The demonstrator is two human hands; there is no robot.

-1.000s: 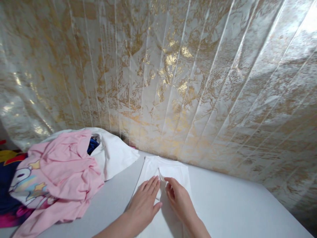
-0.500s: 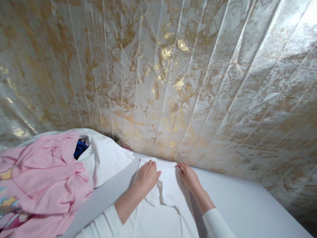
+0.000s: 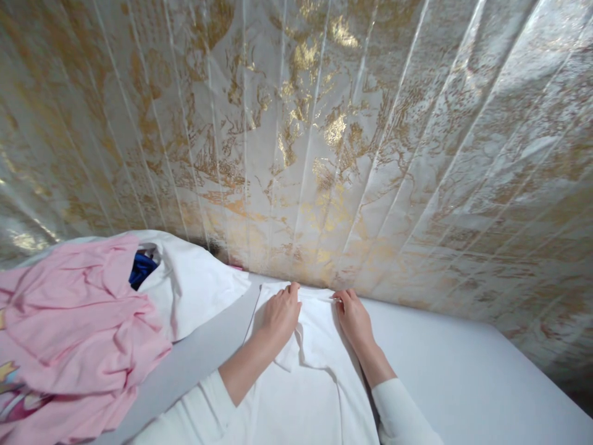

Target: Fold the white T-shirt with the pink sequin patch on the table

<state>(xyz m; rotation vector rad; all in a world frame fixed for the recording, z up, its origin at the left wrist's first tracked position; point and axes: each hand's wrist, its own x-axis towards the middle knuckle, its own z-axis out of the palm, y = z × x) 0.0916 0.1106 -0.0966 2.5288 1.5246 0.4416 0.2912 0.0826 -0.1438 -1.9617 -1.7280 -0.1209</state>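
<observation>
A white garment lies stretched lengthwise in front of me, with a few creases across its middle and its far edge close to the wall. My left hand rests over its far left part, fingers curled down on the cloth near the top edge. At the far right corner, my right hand pinches the edge between thumb and fingers. Which part of the garment this edge is, I cannot tell.
To the left is a heap of clothes: a pink printed garment, a white one and some dark blue cloth. The pale table meets a wall covered in shiny gold-and-silver sheeting along its far side.
My left hand has shifted right along the garment's far edge, and its fingers have drawn closer together. My right hand keeps its pinch at the corner. The view has tilted slightly.
</observation>
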